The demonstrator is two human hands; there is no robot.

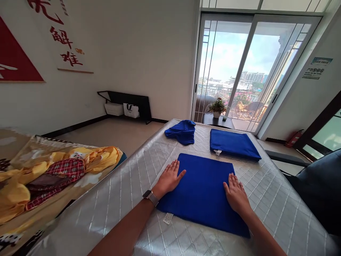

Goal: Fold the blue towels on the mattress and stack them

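A folded blue towel [204, 188] lies flat on the silver quilted mattress [128, 181] right in front of me. My left hand [169, 179] rests flat on the towel's left edge, fingers stretched out. My right hand [236, 194] lies flat on its right part, fingers together and extended. A white tag [168, 218] sticks out at the towel's near left corner. Farther back sit a neatly folded blue towel [233, 143] and, left of it, a crumpled blue towel [181, 131].
A second bed at the left carries yellow and red plaid bedding [53, 174]. A dark chair [317, 185] stands at the right. Behind the mattress are a glass sliding door [247, 67], a potted plant [217, 106] and a low black rack [128, 101] with bags.
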